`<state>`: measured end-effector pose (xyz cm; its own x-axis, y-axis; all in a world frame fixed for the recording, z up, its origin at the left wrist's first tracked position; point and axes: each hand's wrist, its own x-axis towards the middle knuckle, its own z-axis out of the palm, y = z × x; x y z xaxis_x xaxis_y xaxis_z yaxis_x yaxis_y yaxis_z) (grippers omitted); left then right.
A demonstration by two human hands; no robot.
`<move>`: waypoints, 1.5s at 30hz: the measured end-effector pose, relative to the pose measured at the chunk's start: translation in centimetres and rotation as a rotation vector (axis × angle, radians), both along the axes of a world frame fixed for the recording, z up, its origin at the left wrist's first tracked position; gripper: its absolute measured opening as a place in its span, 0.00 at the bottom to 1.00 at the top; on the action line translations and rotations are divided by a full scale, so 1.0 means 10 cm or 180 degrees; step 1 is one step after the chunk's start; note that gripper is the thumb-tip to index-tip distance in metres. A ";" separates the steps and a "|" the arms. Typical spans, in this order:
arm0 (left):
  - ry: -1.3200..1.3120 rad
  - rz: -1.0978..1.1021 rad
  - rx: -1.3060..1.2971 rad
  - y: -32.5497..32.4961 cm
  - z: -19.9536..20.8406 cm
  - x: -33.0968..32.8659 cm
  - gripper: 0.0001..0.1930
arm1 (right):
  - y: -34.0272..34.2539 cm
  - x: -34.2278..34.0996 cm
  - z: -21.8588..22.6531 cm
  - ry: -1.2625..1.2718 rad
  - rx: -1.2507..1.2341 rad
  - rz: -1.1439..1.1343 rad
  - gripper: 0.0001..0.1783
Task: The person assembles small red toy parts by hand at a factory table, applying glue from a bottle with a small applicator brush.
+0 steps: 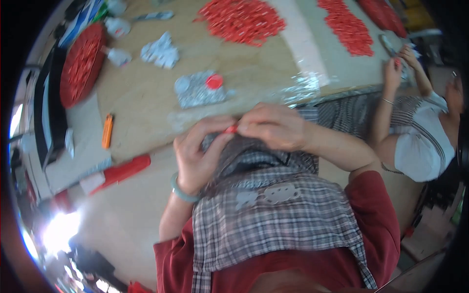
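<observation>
From the head camera, both hands meet above the person's lap, over a grey checked apron of soft woven cloth. The left hand [198, 154], a pale green bangle [181, 191] at its wrist, and the right hand [273, 126] pinch between their fingertips a small red piece [231, 129], which sits just at the near edge of the table; its shape is too blurred to tell.

On the smooth light wooden table [146, 97] lie crinkled silver foil [198, 90] with a round red cap on it, a flat heap of red pieces [242, 19], and a round red tray [80, 63] near the left edge. An orange lighter [107, 131] lies on bare wood just left of the hands.

At right, another person's hands [398, 61] work at the table edge.
</observation>
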<state>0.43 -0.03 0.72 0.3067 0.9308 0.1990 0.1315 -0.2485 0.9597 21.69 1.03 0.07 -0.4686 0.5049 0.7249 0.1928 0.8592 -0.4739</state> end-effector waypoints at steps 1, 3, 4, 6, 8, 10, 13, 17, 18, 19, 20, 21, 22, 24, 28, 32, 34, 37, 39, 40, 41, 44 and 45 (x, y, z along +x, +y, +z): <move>0.0064 0.0003 0.0062 0.00 -0.02 -0.01 0.09 | -0.01 -0.01 -0.02 0.0024 -0.0052 0.0034 0.10; -0.0033 0.0108 -0.0021 -0.04 -0.05 -0.01 0.09 | 0.00 -0.03 -0.10 0.0112 0.0091 0.0079 0.09; -0.0005 0.0080 0.0018 -0.05 -0.06 -0.03 0.09 | 0.00 -0.03 -0.12 0.0170 0.0042 0.0175 0.09; -0.0106 0.0042 -0.0087 -0.10 -0.05 -0.05 0.09 | -0.03 -0.03 -0.10 0.0198 0.0080 0.0193 0.09; -0.0257 -0.0063 -0.0204 -0.10 -0.02 -0.05 0.08 | -0.06 -0.05 -0.08 0.0218 0.0061 0.0190 0.10; -0.0274 -0.0168 -0.0084 -0.06 -0.03 -0.03 0.08 | -0.06 -0.02 -0.05 0.0178 0.0136 0.0125 0.10; -0.0225 -0.0215 0.0025 -0.04 -0.06 -0.05 0.08 | -0.05 -0.02 -0.07 0.0203 0.0173 0.0122 0.10; -0.0089 -0.0181 0.0043 -0.04 -0.07 -0.06 0.08 | -0.06 -0.02 -0.08 0.0228 0.0125 0.0137 0.10; -0.0091 -0.0178 0.0010 -0.04 -0.06 -0.05 0.08 | -0.06 -0.01 -0.08 0.0223 0.0106 0.0140 0.11; -0.0092 -0.0175 -0.0024 -0.04 -0.05 -0.04 0.08 | -0.06 -0.01 -0.08 0.0220 0.0086 0.0142 0.11; -0.0098 -0.0191 -0.0005 -0.04 -0.04 -0.03 0.08 | -0.06 -0.01 -0.07 0.0212 0.0106 0.0128 0.11; -0.0113 -0.0167 -0.0061 -0.05 -0.03 -0.03 0.08 | -0.07 -0.01 -0.07 0.0206 0.0097 0.0124 0.11; -0.0127 -0.0144 -0.0117 -0.06 -0.03 -0.03 0.08 | -0.07 -0.01 -0.07 0.0202 0.0088 0.0120 0.12; -0.0143 -0.0152 -0.0116 -0.06 -0.05 -0.04 0.08 | -0.08 -0.02 -0.08 0.0242 0.0089 0.0066 0.10; -0.0160 -0.0143 -0.0175 -0.06 -0.06 -0.03 0.08 | -0.08 -0.03 -0.10 0.0303 0.0052 0.0034 0.08; -0.0175 -0.0138 -0.0213 -0.05 -0.06 0.00 0.08 | -0.08 0.00 -0.12 0.0309 0.0042 0.0021 0.08; -0.0106 -0.0179 -0.0127 -0.04 -0.05 0.01 0.08 | -0.08 0.01 -0.13 0.0316 0.0070 -0.0007 0.08; -0.0107 -0.0185 -0.0121 -0.03 -0.05 0.03 0.08 | -0.08 0.02 -0.13 0.0351 0.0058 -0.0009 0.08; -0.0117 -0.0176 -0.0171 -0.04 -0.05 0.02 0.07 | -0.08 0.02 -0.12 0.0356 0.0062 -0.0013 0.08; -0.0130 -0.0165 -0.0221 -0.04 -0.05 0.02 0.07 | -0.08 0.02 -0.12 0.0359 0.0066 -0.0016 0.08; -0.0127 -0.0172 -0.0221 -0.03 -0.05 0.03 0.07 | -0.08 0.02 -0.12 0.0361 0.0066 -0.0023 0.08; -0.0138 -0.0191 -0.0186 -0.02 -0.05 0.04 0.07 | -0.08 0.02 -0.13 0.0381 0.0089 -0.0038 0.08; -0.0169 -0.0195 -0.0181 -0.03 -0.05 0.04 0.07 | -0.08 0.01 -0.14 0.0361 0.0087 -0.0045 0.09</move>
